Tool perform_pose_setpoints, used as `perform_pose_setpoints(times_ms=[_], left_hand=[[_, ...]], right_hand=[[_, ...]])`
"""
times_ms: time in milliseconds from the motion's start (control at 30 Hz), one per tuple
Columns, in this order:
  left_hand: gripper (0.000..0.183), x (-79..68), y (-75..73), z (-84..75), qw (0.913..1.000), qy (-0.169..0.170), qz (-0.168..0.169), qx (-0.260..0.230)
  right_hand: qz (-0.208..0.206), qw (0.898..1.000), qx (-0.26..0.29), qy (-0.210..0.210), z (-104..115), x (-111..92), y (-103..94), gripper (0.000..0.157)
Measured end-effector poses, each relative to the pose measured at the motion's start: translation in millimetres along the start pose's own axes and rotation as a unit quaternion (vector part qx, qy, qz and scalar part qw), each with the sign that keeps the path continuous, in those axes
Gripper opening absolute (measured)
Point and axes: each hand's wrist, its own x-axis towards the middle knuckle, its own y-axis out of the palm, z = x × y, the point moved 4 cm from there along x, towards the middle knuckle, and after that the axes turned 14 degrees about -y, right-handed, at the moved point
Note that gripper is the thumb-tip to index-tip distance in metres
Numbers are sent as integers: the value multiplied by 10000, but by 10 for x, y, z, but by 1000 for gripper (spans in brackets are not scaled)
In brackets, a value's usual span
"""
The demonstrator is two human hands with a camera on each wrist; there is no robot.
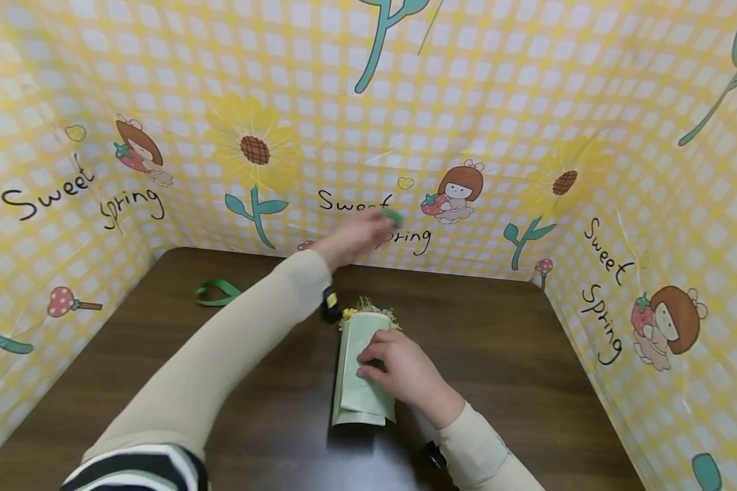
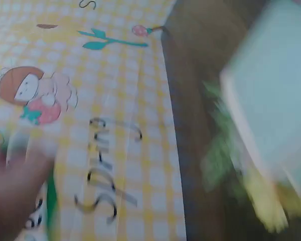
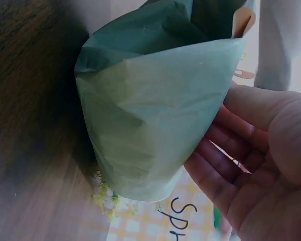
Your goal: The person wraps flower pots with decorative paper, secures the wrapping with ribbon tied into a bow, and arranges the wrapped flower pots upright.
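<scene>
Stretched forward near the back cloth, my left hand point(image 1: 357, 235) is blurred and grips something green, which shows as a green ribbon point(image 2: 51, 203) strip in the left wrist view. Below it a bouquet wrapped in pale green paper point(image 1: 364, 389) lies on the table, small yellow and white flowers point(image 2: 268, 201) and green sprigs point(image 2: 218, 150) showing at its far end. My right hand point(image 1: 405, 365) rests on top of the wrap, fingertips and thumb against the paper. From the right wrist view, the wrap's open near end point(image 3: 155, 37) gapes, and the fingers go partly behind the paper's edge.
A loop of green ribbon point(image 1: 217, 292) lies on the dark wooden table point(image 1: 479, 327), left of the bouquet. Yellow checked cloth point(image 1: 344, 136) with printed sunflowers and lettering walls in the back and both sides of the table.
</scene>
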Motion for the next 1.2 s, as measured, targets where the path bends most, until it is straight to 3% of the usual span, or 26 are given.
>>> perform_pose_setpoints(times_ms=[33, 67, 133, 200, 233, 267, 333, 400, 433, 567, 633, 767, 867, 1000, 1067, 1200], left_hand=[[48, 33, 212, -30, 9957, -129, 911, 145], [52, 44, 400, -36, 9842, -244, 1728, 310], [58, 16, 681, -15, 9565, -334, 2870, 396], [56, -46, 834, 24, 9429, -205, 3307, 353], [54, -95, 859, 47, 9419, -73, 3337, 365], [52, -150, 865, 72, 9429, 76, 3302, 433], [47, -294, 832, 119, 9510, 395, 2923, 927], [41, -475, 762, 174, 9559, 723, 2228, 1771], [38, -581, 713, 210, 9541, 853, 1818, 2222], [25, -1073, 476, 474, 9255, 1143, 286, 3599], [22, -1302, 376, 679, 9120, 1261, -114, 3900], [24, -1595, 302, 1076, 8934, 1645, -244, 4173], [33, -1684, 311, 1258, 8889, 1824, -149, 4200], [42, -1734, 313, 1345, 8883, 1745, -195, 4243], [43, -1755, 316, 1339, 8833, 1700, -241, 4363], [42, -1787, 345, 1289, 8634, 1668, -253, 4755]], right_hand=[[-24, 10000, 10, 10, -4, -5, 1, 17], [-47, 10000, 29, 25, -8, -11, -1, 17], [-99, 9999, 110, 56, -15, -17, -8, 17], [-128, 9998, 156, 58, -25, -22, -11, 17], [-134, 9998, 170, 48, -23, -19, -10, 17], [-134, 9997, 180, 48, -22, -18, -11, 17], [-136, 9998, 146, 60, -26, -19, -12, 17], [-145, 9998, 108, 93, -34, -26, -13, 17], [-160, 9998, 96, 96, -37, -27, -14, 16], [-183, 9997, 138, 35, -37, -32, -7, 16], [-150, 9998, 126, -52, -34, -41, -4, 17], [-131, 9999, 27, -70, -28, -84, -24, 17], [-172, 9998, 69, 80, -27, -121, -38, 18], [-182, 9993, 248, 235, -20, -139, -18, 18], [-180, 9989, 341, 248, -14, -131, -16, 16], [-166, 9973, 696, 148, -76, -105, -60, 11]])
